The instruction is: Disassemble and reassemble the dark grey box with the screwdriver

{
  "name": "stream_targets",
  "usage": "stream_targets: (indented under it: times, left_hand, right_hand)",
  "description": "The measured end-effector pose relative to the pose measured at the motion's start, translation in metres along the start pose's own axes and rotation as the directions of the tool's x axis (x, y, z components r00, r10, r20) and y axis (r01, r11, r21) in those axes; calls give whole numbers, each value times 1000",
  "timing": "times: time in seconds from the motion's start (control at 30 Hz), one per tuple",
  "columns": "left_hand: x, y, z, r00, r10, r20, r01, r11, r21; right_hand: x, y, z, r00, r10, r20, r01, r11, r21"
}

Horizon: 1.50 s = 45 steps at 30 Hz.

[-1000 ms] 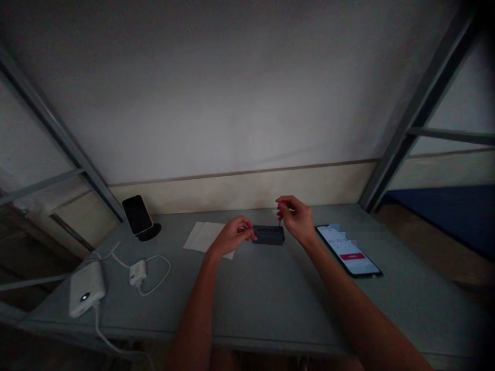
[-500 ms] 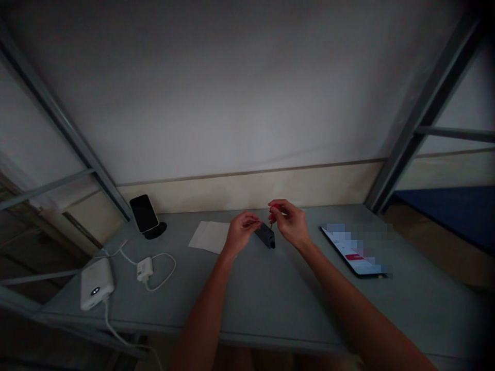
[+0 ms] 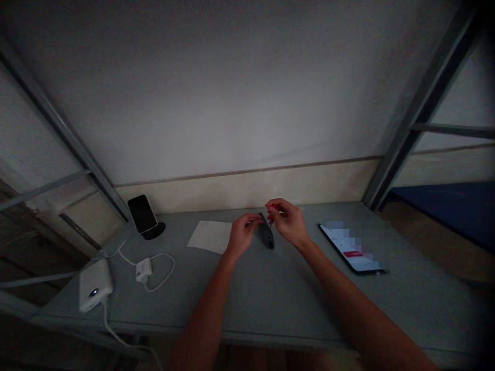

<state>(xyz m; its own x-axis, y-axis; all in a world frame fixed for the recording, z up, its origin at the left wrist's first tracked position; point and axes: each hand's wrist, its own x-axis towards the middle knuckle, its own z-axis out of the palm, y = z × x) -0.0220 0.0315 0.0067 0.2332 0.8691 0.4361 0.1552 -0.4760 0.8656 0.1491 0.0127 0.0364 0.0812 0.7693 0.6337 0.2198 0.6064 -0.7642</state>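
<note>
A dark grey, long block-shaped device (image 3: 267, 235) rests on the grey desk, its near end pointing toward me. My left hand (image 3: 242, 233) has its fingers closed at the device's far left side, steadying it. In a pinch grip, my right hand (image 3: 288, 220) holds a small screwdriver with a red handle (image 3: 273, 206). Its thin shaft points down at the device's right side; the tip is too small and dark to make out. Left of my left hand lies a sheet of white paper (image 3: 209, 236), partly covered by that hand.
A tablet (image 3: 350, 250) with a lit screen lies to the right. At the left are a phone (image 3: 142, 214) on a round-based stand, a white power bank (image 3: 95, 286) and a white adapter (image 3: 143, 270) with cables. Metal posts (image 3: 406, 134) frame the desk; a wall stands behind.
The dark device has turned slightly, so its length runs more straight away from me and its top shows less. Both hands keep nearly the same places, with a slight shift of the view.
</note>
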Motion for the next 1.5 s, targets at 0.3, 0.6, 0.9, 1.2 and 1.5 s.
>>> stream_targets:
  times: [0.3,0.6,0.9,1.2,1.5]
  left_hand:
    - [0,5,10,997,-73,-25,71,994,-85]
    - [-1,11,6,998,-53,-32,52,998,-31]
    - [-3,12,6,1000,-29,-6,29,996,90]
    - [-2,9,9,992,-114,49,116,993,-31]
    - [-4,15,9,996,-92,17,91,993,75]
  right_hand:
    - [-1,-7,1,999,-26,27,27,998,-54]
    - [-1,-8,0,999,10,30,-10,1000,3]
    - [4,-7,-5,992,102,-77,-88,981,175]
    - [8,-1,-9,980,118,-162,-60,944,324]
    - [7,-4,-3,982,123,-146,-61,926,373]
